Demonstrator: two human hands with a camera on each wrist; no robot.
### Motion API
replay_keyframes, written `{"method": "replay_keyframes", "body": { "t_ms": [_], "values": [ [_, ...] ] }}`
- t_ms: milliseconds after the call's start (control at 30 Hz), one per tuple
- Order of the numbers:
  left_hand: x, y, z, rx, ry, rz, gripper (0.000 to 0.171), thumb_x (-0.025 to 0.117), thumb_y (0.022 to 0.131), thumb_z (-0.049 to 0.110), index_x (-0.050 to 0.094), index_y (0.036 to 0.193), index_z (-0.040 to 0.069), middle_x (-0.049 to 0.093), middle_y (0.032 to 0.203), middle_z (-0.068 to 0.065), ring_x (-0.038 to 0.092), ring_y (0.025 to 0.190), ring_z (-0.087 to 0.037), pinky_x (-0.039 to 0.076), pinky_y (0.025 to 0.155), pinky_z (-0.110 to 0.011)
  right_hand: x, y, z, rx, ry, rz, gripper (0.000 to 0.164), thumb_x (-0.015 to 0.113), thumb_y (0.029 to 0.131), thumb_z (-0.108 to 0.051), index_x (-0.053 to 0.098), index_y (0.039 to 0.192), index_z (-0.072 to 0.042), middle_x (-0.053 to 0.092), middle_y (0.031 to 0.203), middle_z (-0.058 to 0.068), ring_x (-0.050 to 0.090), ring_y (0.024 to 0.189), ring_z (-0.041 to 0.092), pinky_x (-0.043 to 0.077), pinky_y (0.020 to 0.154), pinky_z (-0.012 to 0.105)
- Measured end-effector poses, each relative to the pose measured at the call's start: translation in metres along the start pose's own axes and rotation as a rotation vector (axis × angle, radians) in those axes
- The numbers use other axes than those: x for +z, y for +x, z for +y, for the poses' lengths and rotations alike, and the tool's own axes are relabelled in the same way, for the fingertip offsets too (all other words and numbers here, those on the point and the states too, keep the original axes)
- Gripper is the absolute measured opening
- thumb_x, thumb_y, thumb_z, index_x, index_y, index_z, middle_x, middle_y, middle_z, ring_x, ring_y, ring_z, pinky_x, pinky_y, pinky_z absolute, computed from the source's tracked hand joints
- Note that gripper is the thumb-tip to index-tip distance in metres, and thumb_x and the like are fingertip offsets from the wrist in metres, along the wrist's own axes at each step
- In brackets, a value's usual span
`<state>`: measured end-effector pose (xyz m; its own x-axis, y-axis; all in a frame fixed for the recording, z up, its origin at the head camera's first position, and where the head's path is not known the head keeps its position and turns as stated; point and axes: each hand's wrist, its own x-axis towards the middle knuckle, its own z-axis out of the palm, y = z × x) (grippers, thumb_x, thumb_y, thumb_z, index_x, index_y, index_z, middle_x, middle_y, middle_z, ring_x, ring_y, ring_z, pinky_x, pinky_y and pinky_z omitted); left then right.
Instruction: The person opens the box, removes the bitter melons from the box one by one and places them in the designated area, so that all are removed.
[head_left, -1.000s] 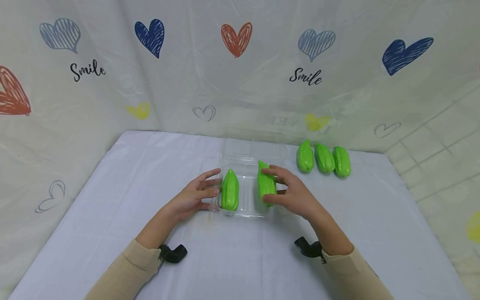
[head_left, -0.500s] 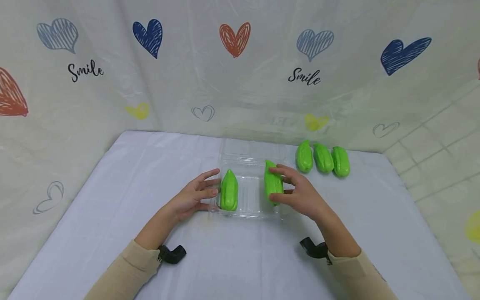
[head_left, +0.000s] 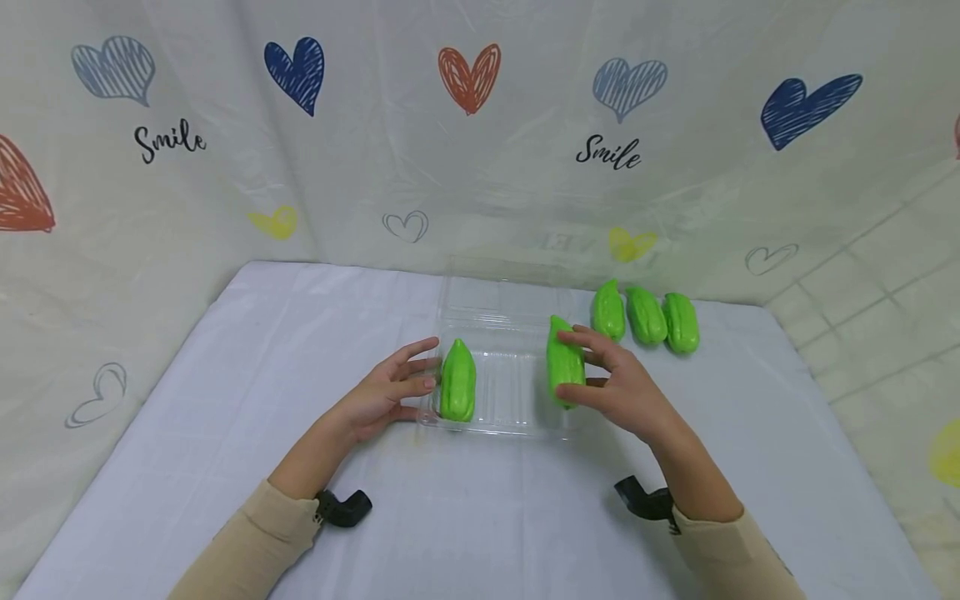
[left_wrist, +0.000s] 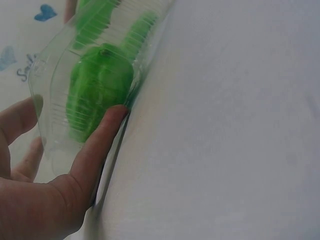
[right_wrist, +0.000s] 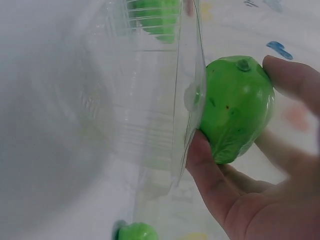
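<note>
A clear plastic clamshell box sits on the cloth with its lid folded back. Inside, along the left wall, lies a glossy green ridged toy fruit with a pointed tip. My left hand rests its spread fingers at the box's left side; the thumb lies along the clear wall in the left wrist view. My right hand grips a similar green toy fruit between thumb and fingers, over the box's right edge. In the right wrist view that fruit overlaps the clear rim.
Three more green toy fruits lie in a row at the table's back right, behind my right hand. A curtain printed with hearts hangs behind the white cloth-covered table.
My right hand has carried its green toy fruit to the right, from over the box's right half to its right edge. My left hand has hardly moved.
</note>
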<state>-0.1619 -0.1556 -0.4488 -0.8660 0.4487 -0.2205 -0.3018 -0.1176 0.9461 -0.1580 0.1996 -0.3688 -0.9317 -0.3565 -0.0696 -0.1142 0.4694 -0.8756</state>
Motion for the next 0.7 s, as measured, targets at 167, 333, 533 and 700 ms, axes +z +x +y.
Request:
{"method": "replay_keyframes", "body": {
  "t_ms": [167, 333, 533, 700],
  "values": [
    [-0.001, 0.0, 0.0, 0.005, 0.002, 0.0, 0.074, 0.065, 0.097, 0.012, 0.026, 0.159, 0.023, 0.028, 0.16, -0.013, 0.035, 0.142, -0.039, 0.057, 0.087, -0.048, -0.003, -0.002, 0.001, -0.002, -0.007, 0.008, 0.071, 0.082, 0.084, -0.025, 0.049, 0.147, -0.02, 0.023, 0.164, 0.005, 0.042, 0.138, 0.043, 0.054, 0.095, 0.05],
    [-0.001, -0.001, 0.0, 0.008, -0.003, -0.003, 0.074, 0.065, 0.097, 0.012, 0.026, 0.159, 0.023, 0.028, 0.16, -0.013, 0.033, 0.143, -0.04, 0.057, 0.087, -0.049, -0.007, -0.005, 0.001, -0.004, -0.01, 0.017, 0.07, 0.081, 0.085, -0.025, 0.049, 0.147, -0.02, 0.023, 0.164, 0.005, 0.043, 0.137, 0.042, 0.054, 0.094, 0.049],
    [0.0, -0.001, 0.0, 0.003, -0.011, -0.009, 0.073, 0.064, 0.097, 0.012, 0.026, 0.158, 0.024, 0.027, 0.161, -0.013, 0.033, 0.143, -0.04, 0.057, 0.088, -0.049, -0.014, -0.009, 0.003, 0.006, -0.032, 0.035, 0.07, 0.081, 0.085, -0.027, 0.049, 0.147, -0.021, 0.023, 0.164, 0.004, 0.041, 0.139, 0.041, 0.053, 0.095, 0.049],
    [0.0, 0.0, 0.0, 0.002, -0.013, -0.005, 0.073, 0.065, 0.097, 0.012, 0.027, 0.158, 0.024, 0.028, 0.16, -0.012, 0.033, 0.143, -0.039, 0.057, 0.088, -0.05, -0.019, -0.011, 0.005, 0.011, -0.037, 0.046, 0.071, 0.081, 0.085, -0.027, 0.048, 0.148, -0.021, 0.023, 0.165, 0.003, 0.042, 0.138, 0.041, 0.054, 0.093, 0.049]
  ]
}}
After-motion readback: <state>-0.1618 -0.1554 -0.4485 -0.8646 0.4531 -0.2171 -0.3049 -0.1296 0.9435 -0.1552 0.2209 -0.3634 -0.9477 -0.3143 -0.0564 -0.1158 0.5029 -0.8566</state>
